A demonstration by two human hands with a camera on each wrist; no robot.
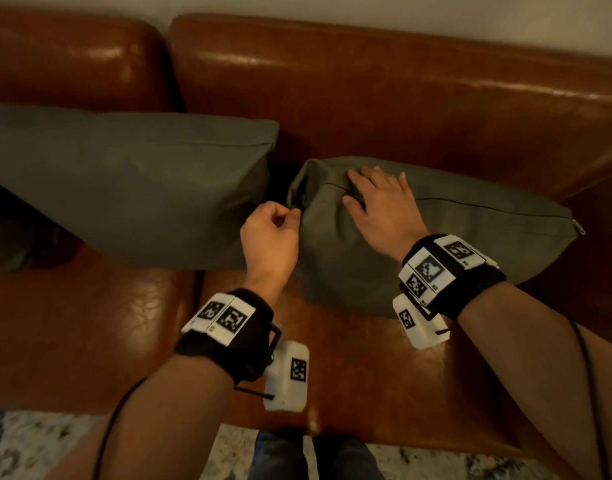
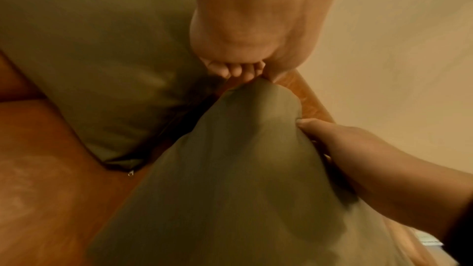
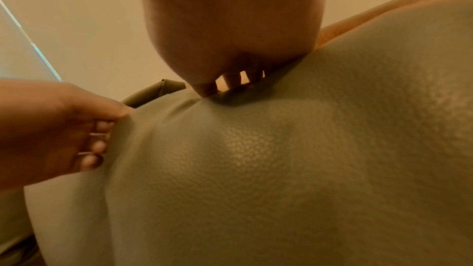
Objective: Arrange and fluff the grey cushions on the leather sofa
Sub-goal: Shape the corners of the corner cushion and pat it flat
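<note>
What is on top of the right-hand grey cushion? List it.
The right hand lies spread on the right cushion, and the left hand pinches its left corner. The fabric beneath the palm is hidden.

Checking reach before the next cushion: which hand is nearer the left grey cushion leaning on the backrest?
Left. The left hand pinches the right cushion at its left edge, right beside the left cushion. The right hand rests on top of the right cushion, farther away.
</note>
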